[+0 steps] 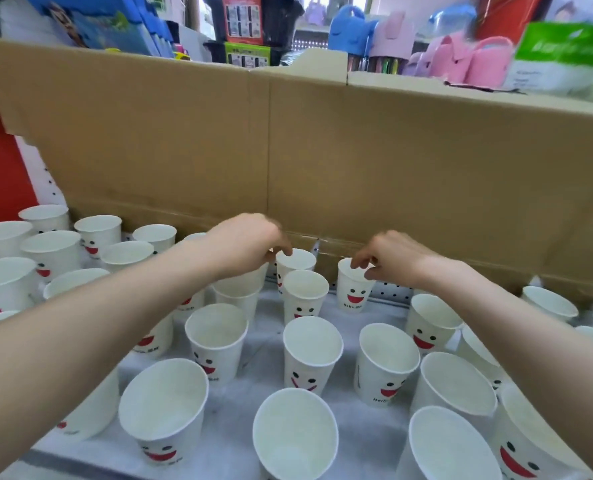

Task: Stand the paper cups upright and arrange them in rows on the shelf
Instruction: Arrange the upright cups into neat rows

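Head: two hands (pixel 250 244) (pixel 394 259) pinch two cups (pixel 298 263) (pixel 354 292)

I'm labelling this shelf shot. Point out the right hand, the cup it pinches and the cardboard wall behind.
right hand (pixel 390 258): head view, on the back of the hand.
pinched cup (pixel 356 295): head view, on its printed smiling face.
cardboard wall (pixel 409 161): head view, on its bare brown panel.

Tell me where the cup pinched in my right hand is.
Head view, back row, right of centre: the cup that the right hand pinches is before the cardboard wall, just right of a neighbouring cup.
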Demonstrator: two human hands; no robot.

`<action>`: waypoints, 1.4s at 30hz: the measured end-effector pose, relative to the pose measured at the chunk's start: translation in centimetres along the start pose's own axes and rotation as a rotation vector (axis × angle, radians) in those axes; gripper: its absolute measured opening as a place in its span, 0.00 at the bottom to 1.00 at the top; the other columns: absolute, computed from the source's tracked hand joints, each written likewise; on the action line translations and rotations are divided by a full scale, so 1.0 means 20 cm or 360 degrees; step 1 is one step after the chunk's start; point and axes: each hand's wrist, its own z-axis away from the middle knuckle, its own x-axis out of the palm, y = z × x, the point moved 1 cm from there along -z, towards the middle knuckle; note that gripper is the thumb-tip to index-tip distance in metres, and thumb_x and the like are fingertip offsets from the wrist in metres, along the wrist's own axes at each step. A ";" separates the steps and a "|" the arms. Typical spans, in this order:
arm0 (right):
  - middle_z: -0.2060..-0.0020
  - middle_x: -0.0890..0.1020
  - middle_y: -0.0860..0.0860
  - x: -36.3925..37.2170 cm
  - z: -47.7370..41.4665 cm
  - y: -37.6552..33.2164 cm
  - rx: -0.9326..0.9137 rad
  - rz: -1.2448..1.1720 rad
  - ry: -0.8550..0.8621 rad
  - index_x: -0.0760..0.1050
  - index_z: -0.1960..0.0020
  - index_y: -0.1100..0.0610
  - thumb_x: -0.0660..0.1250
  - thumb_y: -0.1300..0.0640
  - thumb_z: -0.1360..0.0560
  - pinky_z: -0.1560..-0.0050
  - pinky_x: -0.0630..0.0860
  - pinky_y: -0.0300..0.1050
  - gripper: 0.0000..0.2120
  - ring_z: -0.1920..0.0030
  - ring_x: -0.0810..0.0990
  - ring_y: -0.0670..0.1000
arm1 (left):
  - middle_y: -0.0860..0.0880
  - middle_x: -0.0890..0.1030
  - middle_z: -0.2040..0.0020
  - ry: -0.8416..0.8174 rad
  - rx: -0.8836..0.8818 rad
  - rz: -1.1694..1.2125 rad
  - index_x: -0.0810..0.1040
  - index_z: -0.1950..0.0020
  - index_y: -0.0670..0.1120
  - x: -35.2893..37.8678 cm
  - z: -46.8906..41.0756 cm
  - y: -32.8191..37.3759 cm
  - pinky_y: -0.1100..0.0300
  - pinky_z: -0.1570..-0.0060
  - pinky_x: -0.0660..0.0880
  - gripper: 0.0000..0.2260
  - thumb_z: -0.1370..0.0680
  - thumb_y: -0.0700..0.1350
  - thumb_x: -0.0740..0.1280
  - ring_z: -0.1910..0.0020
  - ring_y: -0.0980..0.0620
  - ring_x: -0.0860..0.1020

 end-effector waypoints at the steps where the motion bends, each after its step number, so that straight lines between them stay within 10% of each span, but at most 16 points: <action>1: 0.47 0.82 0.48 0.00 0.00 -0.01 -0.0041 -0.0008 -0.0005 0.80 0.40 0.48 0.70 0.59 0.25 0.55 0.69 0.40 0.15 0.55 0.74 0.47 | 0.53 0.79 0.42 -0.0056 -0.0017 -0.0007 0.77 0.38 0.56 0.03 -0.05 -0.03 0.53 0.45 0.74 0.15 0.23 0.43 0.66 0.42 0.49 0.75; 7: 0.48 0.83 0.42 0.06 -0.07 -0.15 -0.0366 -0.0135 -0.0065 0.81 0.42 0.45 0.73 0.59 0.27 0.61 0.66 0.30 0.16 0.55 0.76 0.42 | 0.50 0.79 0.41 -0.0175 0.0058 -0.0094 0.78 0.40 0.54 0.18 -0.20 -0.07 0.53 0.46 0.75 0.16 0.25 0.41 0.69 0.42 0.47 0.77; 21: 0.54 0.84 0.45 0.11 -0.05 -0.26 -0.0386 -0.0132 -0.0107 0.83 0.50 0.44 0.72 0.55 0.29 0.52 0.77 0.52 0.10 0.51 0.79 0.52 | 0.48 0.81 0.56 -0.0103 0.0235 -0.0174 0.81 0.51 0.50 0.19 -0.25 0.03 0.58 0.67 0.65 0.06 0.27 0.46 0.68 0.55 0.43 0.78; 28: 0.52 0.81 0.43 0.07 0.00 -0.24 -0.0303 -0.0146 -0.0075 0.76 0.37 0.43 0.70 0.60 0.26 0.57 0.70 0.41 0.21 0.57 0.75 0.45 | 0.52 0.81 0.45 -0.0028 0.0272 0.0028 0.79 0.41 0.54 0.20 -0.24 -0.01 0.58 0.61 0.69 0.13 0.25 0.48 0.70 0.46 0.46 0.78; 35: 0.57 0.82 0.43 -0.05 0.10 -0.16 -0.0127 -0.0125 0.0140 0.80 0.43 0.42 0.66 0.61 0.26 0.53 0.77 0.47 0.17 0.58 0.77 0.51 | 0.57 0.80 0.49 0.0205 0.0216 0.0305 0.81 0.47 0.56 0.06 -0.03 0.00 0.57 0.54 0.74 0.11 0.24 0.42 0.66 0.49 0.53 0.78; 42: 0.47 0.83 0.48 0.00 -0.07 -0.24 -0.0110 -0.0016 0.0112 0.79 0.38 0.49 0.69 0.58 0.25 0.49 0.75 0.47 0.16 0.47 0.78 0.52 | 0.59 0.77 0.42 -0.0066 0.0501 0.0423 0.79 0.42 0.58 -0.01 0.22 0.19 0.58 0.47 0.72 0.17 0.27 0.40 0.70 0.43 0.57 0.74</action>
